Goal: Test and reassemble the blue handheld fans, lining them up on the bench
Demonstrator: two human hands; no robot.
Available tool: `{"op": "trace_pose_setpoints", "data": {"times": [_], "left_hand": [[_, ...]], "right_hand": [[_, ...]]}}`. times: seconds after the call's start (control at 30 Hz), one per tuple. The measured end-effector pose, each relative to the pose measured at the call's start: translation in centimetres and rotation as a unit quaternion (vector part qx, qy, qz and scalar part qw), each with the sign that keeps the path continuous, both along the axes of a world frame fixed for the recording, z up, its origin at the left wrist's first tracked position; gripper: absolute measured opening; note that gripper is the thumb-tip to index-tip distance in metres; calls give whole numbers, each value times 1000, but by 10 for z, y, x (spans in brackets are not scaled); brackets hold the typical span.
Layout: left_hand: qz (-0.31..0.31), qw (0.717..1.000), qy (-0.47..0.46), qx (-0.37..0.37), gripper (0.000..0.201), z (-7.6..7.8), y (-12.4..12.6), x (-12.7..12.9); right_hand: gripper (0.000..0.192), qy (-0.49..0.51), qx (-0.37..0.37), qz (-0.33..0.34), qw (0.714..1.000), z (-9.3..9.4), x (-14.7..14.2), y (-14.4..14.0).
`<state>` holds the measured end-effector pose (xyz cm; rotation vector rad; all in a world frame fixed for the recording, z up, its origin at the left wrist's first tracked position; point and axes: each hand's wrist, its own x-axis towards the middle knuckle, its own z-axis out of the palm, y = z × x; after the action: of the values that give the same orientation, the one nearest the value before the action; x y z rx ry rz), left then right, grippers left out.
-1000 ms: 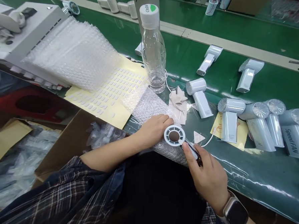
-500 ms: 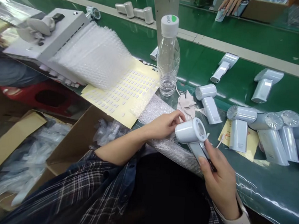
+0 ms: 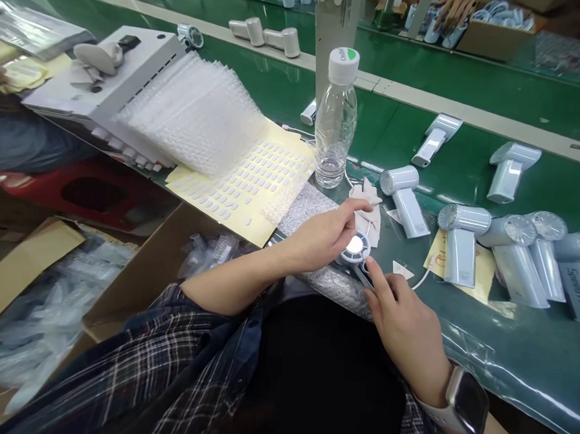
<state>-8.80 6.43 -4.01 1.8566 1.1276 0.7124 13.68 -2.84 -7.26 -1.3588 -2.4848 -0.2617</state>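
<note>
Pale blue plastic makes the small fan [image 3: 347, 254]; its round face shows a ring of slots and a centre shining white. From far away, I see it between the hands, over the bubble wrap [image 3: 337, 288]. The right hand [image 3: 408, 330] pinches its handle; whether the left hand [image 3: 324, 239] beside its head grips, I cannot tell.

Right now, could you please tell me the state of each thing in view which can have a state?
Handheld fan: held, round end turned up.
Right hand: gripping the fan's handle.
Left hand: at the fan's round end; grip unclear.
Bottle: upright, capped, little liquid inside.
Carton: open, clear plastic inside.
Yellow sheet: flat, partly under bubble wrap.
Watch: worn, screen dark.
White cable: visible end unplugged.
</note>
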Motion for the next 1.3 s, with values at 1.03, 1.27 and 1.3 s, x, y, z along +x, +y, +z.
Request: {"op": "trace_pose_setpoints", "data": {"times": [1.03, 1.27, 1.3], "left_hand": [[-138, 847, 202, 473, 30, 37, -48, 21], [-123, 864, 82, 482, 28, 35, -48, 28], [-123, 863, 69, 485, 29, 35, -47, 30]], "right_hand": [[36, 690, -483, -40, 537, 17, -14, 14], [41, 630, -439, -33, 640, 38, -7, 17], [40, 590, -433, -45, 680, 45, -5, 18]]}}
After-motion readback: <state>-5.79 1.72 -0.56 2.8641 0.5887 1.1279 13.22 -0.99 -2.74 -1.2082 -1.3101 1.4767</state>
